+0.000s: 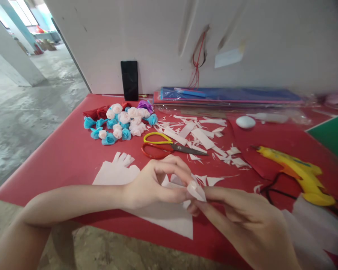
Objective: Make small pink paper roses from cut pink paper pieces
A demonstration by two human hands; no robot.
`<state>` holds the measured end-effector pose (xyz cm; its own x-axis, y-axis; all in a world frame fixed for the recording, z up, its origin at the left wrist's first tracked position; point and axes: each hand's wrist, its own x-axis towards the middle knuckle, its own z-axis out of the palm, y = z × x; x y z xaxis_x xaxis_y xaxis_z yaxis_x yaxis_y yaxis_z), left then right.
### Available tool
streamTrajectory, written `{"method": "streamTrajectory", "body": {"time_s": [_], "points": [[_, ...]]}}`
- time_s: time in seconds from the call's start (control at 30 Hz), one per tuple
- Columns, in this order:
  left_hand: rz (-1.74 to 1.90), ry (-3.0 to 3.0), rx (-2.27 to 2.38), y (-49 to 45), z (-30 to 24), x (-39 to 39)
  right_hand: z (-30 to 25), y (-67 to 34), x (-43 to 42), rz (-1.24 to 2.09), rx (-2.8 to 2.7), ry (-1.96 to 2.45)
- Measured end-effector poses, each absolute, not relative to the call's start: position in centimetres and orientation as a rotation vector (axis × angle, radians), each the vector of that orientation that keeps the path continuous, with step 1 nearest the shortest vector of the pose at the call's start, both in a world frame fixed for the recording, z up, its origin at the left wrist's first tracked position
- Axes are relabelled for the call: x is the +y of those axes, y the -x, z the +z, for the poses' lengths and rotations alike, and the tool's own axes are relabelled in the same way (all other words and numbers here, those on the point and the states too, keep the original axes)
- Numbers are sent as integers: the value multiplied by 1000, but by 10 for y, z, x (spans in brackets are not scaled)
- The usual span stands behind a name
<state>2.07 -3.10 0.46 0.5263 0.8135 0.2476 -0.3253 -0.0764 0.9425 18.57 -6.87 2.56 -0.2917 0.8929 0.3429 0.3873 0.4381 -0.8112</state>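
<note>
A small pale pink paper flower (196, 190), partly rolled, is pinched between my two hands. My left hand (160, 183) grips it with thumb and index finger from the left. From the right, the thumb and fingertips of my right hand (242, 217) press its loose petal edge. Beneath my hands lies a pale pink paper sheet (163, 217) with a fringe cut at one end. Just beyond my left hand, scissors (171, 146) with yellow and red handles lie with blades closed. Pale paper scraps (202, 138) are scattered behind them.
Blue, pink, red and purple paper flowers (121, 122) cluster at the back left. Behind them a phone (130, 80) leans on the wall. A yellow glue gun (295, 172) with a dark cord lies right, near a white egg-shaped object (245, 122). Wrapped paper sheets (228, 95) line the back.
</note>
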Motion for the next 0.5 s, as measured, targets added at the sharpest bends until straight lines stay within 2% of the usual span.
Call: {"method": "streamTrajectory", "body": {"time_s": [0.2,0.5], "points": [[984,-1433,486,-19,9,-32,31,-186,-68,803,-1928,1101],[1133,-1519,528,-23,10,-37,29,-184,-72,601,-1945,1129]]}}
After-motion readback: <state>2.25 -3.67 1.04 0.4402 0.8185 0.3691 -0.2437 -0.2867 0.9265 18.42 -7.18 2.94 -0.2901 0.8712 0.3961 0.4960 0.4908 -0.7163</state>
